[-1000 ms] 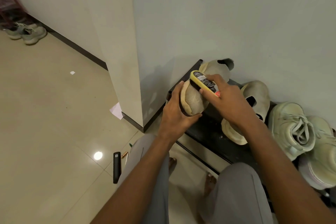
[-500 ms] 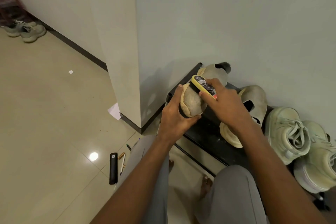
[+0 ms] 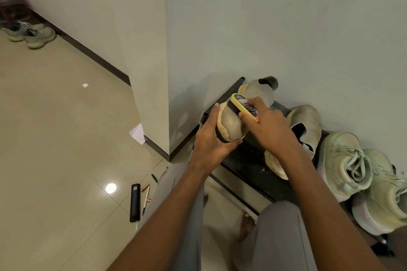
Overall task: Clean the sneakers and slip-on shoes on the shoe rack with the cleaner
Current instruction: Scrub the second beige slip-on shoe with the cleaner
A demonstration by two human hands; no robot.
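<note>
A beige slip-on shoe is held over the left end of the black shoe rack, toe toward me. My left hand grips its toe from the left and underneath. My right hand holds a yellow cleaner with a black label pressed against the shoe's upper. The second slip-on lies on the rack to the right. Two pale green sneakers sit at the rack's right end.
A wall corner stands just left of the rack. On the tiled floor lie a black case, pens, and white paper. Another pair of sneakers sits far left by the wall. My knees and bare feet are below the rack.
The cleaner has slid slightly along the shoe's upper under my right hand. My left hand keeps its grip on the toe. The view has shifted a little.
</note>
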